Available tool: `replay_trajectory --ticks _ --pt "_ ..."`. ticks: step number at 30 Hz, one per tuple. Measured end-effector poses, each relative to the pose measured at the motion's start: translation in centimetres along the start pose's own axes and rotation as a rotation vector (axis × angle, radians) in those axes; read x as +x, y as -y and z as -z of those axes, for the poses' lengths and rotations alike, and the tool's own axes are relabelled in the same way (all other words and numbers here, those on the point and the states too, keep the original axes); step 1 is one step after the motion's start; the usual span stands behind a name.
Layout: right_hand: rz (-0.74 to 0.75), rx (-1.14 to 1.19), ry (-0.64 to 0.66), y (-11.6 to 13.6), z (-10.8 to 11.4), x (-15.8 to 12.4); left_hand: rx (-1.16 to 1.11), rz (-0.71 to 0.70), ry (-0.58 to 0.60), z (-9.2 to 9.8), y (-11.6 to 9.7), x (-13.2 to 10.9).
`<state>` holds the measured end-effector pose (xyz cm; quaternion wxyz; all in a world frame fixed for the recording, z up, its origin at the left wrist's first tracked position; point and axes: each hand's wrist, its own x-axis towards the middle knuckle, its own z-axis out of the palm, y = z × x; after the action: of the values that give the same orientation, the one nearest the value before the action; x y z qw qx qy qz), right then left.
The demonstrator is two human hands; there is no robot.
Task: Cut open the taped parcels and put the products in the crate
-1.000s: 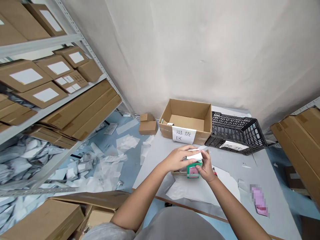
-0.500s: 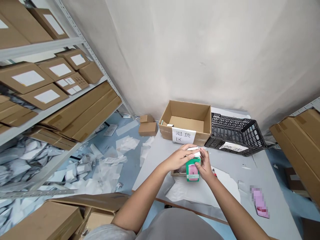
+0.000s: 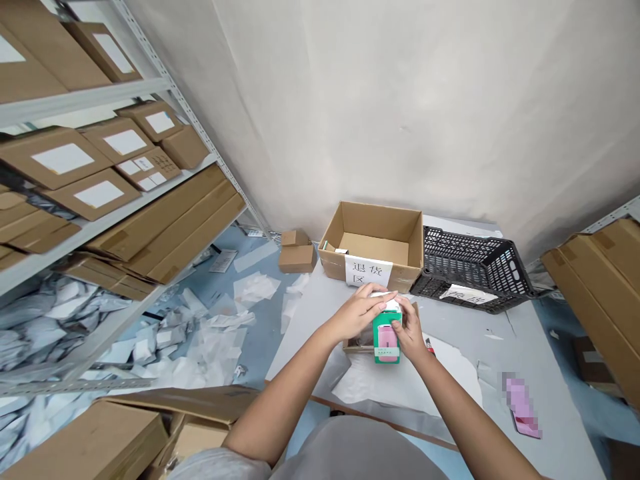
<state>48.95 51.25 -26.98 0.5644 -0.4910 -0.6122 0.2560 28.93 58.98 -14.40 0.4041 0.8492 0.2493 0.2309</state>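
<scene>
A green and white product box with a pink picture on its front (image 3: 387,339) stands between my hands on the table. My left hand (image 3: 357,312) grips its upper left side, with the fingers reaching over its white top. My right hand (image 3: 409,331) holds its right side. Under and behind the box lies a flat brown cardboard box (image 3: 356,345), partly hidden by my left hand. A white plastic sheet (image 3: 390,381) lies in front of it. The box's back is hidden.
An open cardboard carton (image 3: 370,233) with a paper label and a black plastic crate (image 3: 473,267) stand at the far edge of the grey table (image 3: 310,313). A pink packet (image 3: 520,407) lies right. Loaded metal shelves (image 3: 100,187) stand left, above paper-strewn floor.
The green box has turned upright and its front now faces me more squarely. My hands have closed in around its top, covering most of the white flap. The view has shifted slightly.
</scene>
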Motion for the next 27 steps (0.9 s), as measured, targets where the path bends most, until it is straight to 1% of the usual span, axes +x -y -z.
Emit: replay_trajectory --ticks 3,7,13,16,18,20,24,25,27 --pt "0.0 -0.007 0.004 0.2 -0.1 0.2 0.04 0.013 -0.027 -0.3 -0.4 0.0" --pt "0.01 0.012 0.004 0.4 -0.2 0.1 0.099 0.034 0.012 -0.3 -0.7 -0.2" --pt "-0.035 0.032 0.015 1.0 -0.3 0.1 0.014 0.023 0.023 0.2 0.2 -0.3" --pt "-0.047 0.04 0.016 1.4 -0.4 0.3 0.013 0.017 0.047 0.6 0.0 -0.5" --pt "-0.069 0.057 0.001 1.8 -0.5 0.4 0.007 0.016 0.041 0.5 -0.1 -0.7" --pt "-0.099 0.096 -0.038 2.2 -0.6 0.5 -0.038 0.008 -0.016 0.0 0.0 -1.0" --pt "-0.169 0.153 -0.105 3.3 -0.6 1.1 -0.274 0.006 -0.235 -2.1 1.1 -1.4" --pt "-0.176 0.15 -0.103 3.5 -0.5 1.3 -0.336 0.013 -0.269 -2.6 1.3 -1.4" --pt "-0.158 0.13 -0.09 3.9 -0.4 1.5 -0.416 0.025 -0.297 -3.2 1.8 -1.4"
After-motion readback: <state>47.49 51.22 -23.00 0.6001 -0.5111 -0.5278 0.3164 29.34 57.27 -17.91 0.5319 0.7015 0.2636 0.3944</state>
